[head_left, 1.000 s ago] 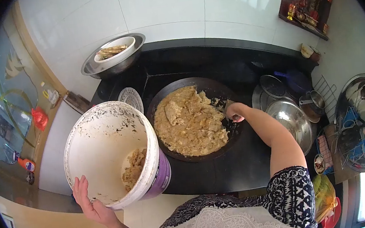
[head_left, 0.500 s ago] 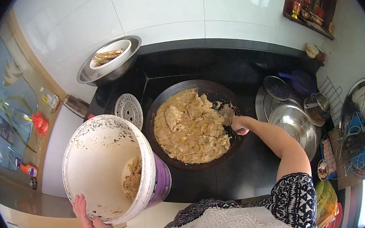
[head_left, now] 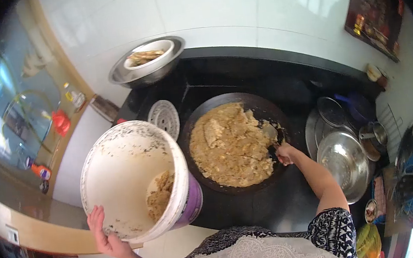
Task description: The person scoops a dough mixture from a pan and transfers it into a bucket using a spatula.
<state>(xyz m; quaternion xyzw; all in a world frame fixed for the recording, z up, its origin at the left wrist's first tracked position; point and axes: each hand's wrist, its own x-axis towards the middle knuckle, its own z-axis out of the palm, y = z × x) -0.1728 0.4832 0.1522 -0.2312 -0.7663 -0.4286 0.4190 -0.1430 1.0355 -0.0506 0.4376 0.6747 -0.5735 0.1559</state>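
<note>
My right hand (head_left: 284, 154) is closed around the handle of a spatula (head_left: 269, 131), whose blade rests at the right side of a large dark wok (head_left: 277, 111). A thick, lumpy yellow-brown mash (head_left: 231, 149) fills most of the wok. To the left, a white bucket (head_left: 115, 169) with a purple label tilts with its mouth toward me. My left hand (head_left: 109, 235) holds the bucket at its near rim, fingers fairly straight against the edge. Some brown mash (head_left: 161, 196) lies inside the bucket, and dark specks dot its inner wall.
A perforated steel disc (head_left: 164, 119) lies between bucket and wok. Behind it, a white bowl (head_left: 149, 57) sits in a metal basin (head_left: 123, 77). Metal bowls (head_left: 343, 165), lids and a small pot (head_left: 378, 132) crowd the right side of the black counter (head_left: 260, 206).
The view has shifted, so the scene sits farther right. The bucket, wok and both hands keep nearly the same places relative to each other.
</note>
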